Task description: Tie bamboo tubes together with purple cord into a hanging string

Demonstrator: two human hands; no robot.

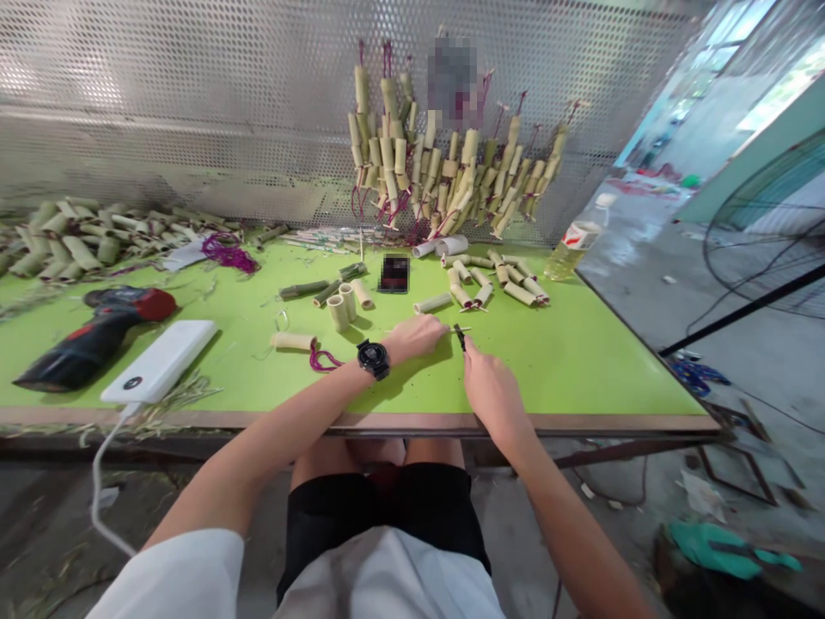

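My left hand, with a black watch on its wrist, is closed on a thin pale stick. The stick's end pokes out to the right. My right hand grips a small black tool, whose upper end meets the stick; its exact kind is too small to make out. Left of my wrist lies a bamboo tube with a purple cord loop. Another tube rests just beyond my left hand, and short upright tubes stand to its left.
A drill and white power bank lie at left, before a bamboo pile and purple cord. Strung bamboo pieces hang on the perforated panel. A bottle stands at the right edge, near a fan.
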